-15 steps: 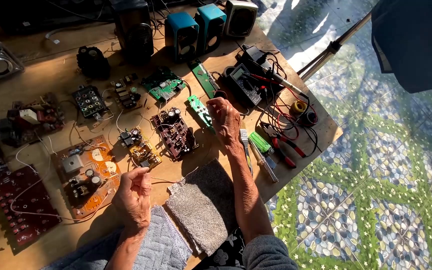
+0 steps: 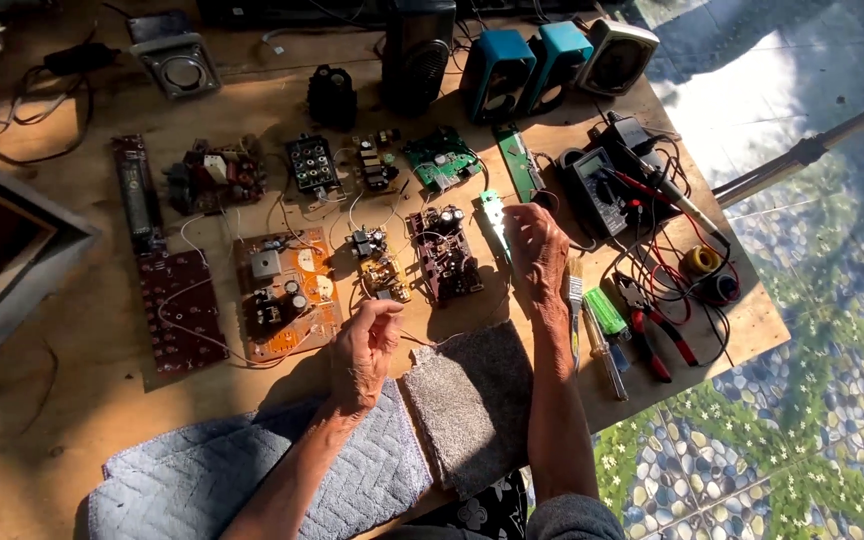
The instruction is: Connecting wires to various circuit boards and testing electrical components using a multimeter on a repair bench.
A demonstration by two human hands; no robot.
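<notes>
**A:** What are the hands doing?

**B:** The left hand (image 2: 364, 345) is loosely curled, fingertips pinching what looks like a thin wire near a small yellow circuit board (image 2: 384, 272). The right hand (image 2: 537, 250) reaches farther, fingers bent onto a narrow pale green board (image 2: 493, 220); I cannot tell whether it grips it.

**A:** How far along is the work?

**B:** Seemingly midway: many boards lie bare and wired, none enclosed.

**A:** And the surroundings?

**B:** A sunlit wooden bench (image 2: 72, 330), a grey towel (image 2: 252, 480) at the near edge, a multimeter (image 2: 597, 190) and red-handled pliers (image 2: 652, 335) to the right, blue speakers (image 2: 527, 65) far. A patterned pebble floor (image 2: 812, 430) lies beyond.
</notes>
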